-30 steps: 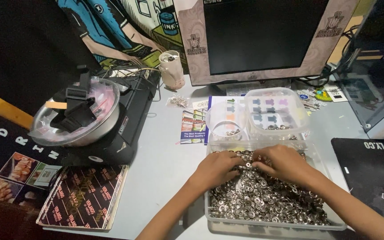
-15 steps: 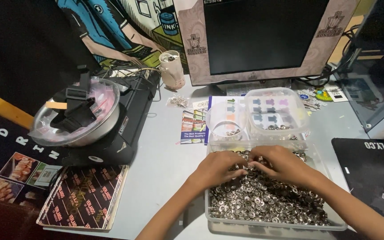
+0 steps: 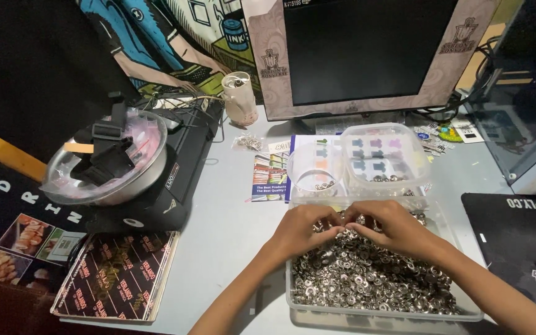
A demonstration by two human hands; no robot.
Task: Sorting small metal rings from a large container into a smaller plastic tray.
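Both hands — left hand, right hand — pinch small metal rings (hard, light, slippery, I judge) fingertip-to-fingertip over the clear bin — best nipped by their rims.

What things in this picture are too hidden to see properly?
All in the head view:
- Fingertips of the left hand and right hand: curled together over the small metal rings, so any piece pinched between them is hidden.
- Clear bin: its front is cut off by the bottom edge.
- Black mat: cut off by the right edge.
- Small round tub: contents too small to identify.
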